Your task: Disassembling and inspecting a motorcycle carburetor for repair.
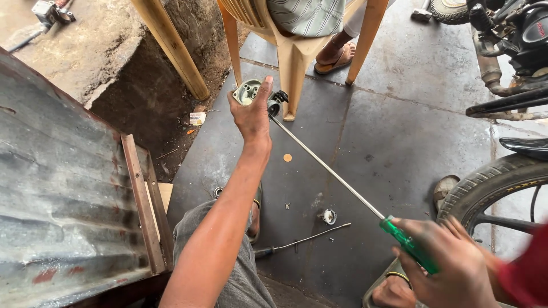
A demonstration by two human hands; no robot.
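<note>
- The left hand, arm stretched out, is closed around a small metal engine part held up above the floor.
- The right hand grips the green handle of a long screwdriver, its tip touching the part.
- A second screwdriver lies on the floor.

There is one view only, from a camera worn on the person's head, so nothing is shared with a second view. It looks steeply down and forward over the person's own knees at a dark floor. The left hand is stretched out away from the camera, near the middle of the picture, while the right hand sits close under the lens at the lower right, large and slightly blurred. The far edge of the view reaches the legs of a plastic chair. A sheet of corrugated metal fills the left side, and a tyre is cut off at the right.
</note>
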